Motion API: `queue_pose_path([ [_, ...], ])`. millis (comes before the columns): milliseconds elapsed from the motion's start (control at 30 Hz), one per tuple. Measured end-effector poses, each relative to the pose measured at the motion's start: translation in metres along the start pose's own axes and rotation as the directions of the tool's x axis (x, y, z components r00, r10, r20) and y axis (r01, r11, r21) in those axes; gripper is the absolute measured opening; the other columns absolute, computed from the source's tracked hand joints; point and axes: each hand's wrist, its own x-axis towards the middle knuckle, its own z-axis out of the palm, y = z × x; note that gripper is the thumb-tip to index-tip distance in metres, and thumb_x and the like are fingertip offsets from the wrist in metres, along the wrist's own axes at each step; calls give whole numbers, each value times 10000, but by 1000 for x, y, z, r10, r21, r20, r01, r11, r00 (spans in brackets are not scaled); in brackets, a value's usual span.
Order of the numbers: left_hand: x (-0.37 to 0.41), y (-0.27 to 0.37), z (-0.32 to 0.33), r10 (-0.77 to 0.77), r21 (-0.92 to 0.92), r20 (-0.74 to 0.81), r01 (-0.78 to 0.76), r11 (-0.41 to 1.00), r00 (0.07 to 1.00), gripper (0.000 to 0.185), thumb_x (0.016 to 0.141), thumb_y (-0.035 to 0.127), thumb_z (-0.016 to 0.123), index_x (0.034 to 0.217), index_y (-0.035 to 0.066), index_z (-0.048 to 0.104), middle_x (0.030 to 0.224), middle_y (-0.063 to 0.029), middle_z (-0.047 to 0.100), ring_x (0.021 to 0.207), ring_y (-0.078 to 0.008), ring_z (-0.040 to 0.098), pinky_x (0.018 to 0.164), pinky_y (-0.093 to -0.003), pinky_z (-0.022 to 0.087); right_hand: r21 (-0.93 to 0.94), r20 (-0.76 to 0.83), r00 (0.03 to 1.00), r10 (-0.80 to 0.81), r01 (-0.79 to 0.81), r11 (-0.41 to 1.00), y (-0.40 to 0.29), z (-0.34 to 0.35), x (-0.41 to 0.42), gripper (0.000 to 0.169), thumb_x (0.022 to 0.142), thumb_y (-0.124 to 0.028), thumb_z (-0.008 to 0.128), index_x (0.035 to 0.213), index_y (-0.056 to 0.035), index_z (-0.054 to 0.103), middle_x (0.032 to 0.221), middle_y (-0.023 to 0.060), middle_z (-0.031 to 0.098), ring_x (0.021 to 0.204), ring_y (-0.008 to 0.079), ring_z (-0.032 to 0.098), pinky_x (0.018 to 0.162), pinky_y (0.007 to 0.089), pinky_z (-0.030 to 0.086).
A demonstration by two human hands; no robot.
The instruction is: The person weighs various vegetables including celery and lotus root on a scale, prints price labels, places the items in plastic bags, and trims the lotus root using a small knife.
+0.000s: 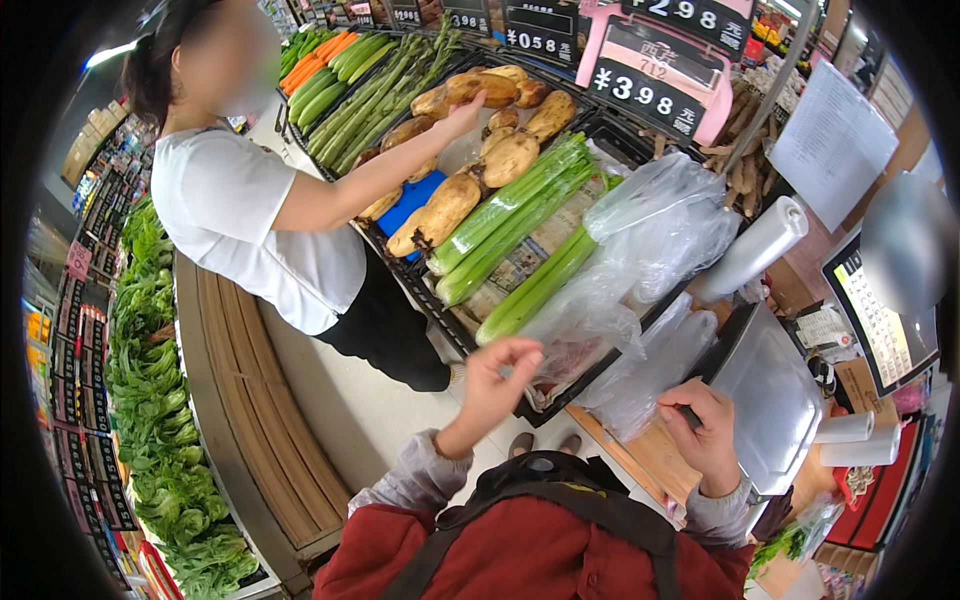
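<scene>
My left hand (501,379) is raised at the near corner of the vegetable crate, its fingers curled beside clear plastic bags (592,319); whether it pinches film cannot be told. In my right hand (699,429), a small dark object (690,416) sits between thumb and fingers, left of the metal scale plate (776,405). Wrapped celery (517,206) and another celery bunch (536,289) lie in the black crate (427,304). Beyond them are lotus roots (448,206), one touched by another person's hand (465,116).
Another person (247,217) stands at the left side of the crates. A plastic bag roll (757,247) stands upright at the right, near a scale screen (889,322). Price signs (645,82) hang above. Leafy greens (157,375) fill a shelf at far left.
</scene>
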Motion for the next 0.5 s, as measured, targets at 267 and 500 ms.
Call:
queue_pose_path([
  [267,87,-37,-103,431,738,-284,-92,669,857,320,797,99,726,1071,-18,609,987,-104,618,895,-190,597,780,-294,479,112,150,987,-59,42,993,17,23,22,128,788,13,684,896,-43,644,764,86,638,650,217,627,585,297,478],
  [500,165,-46,-135,380,942,-149,14,336,913,760,710,322,792,1322,24,455,1216,-230,501,1106,-412,491,957,-470,406,137,175,984,-27,3,991,20,39,49,115,821,0,669,927,-35,642,815,90,645,700,204,646,620,285,499],
])
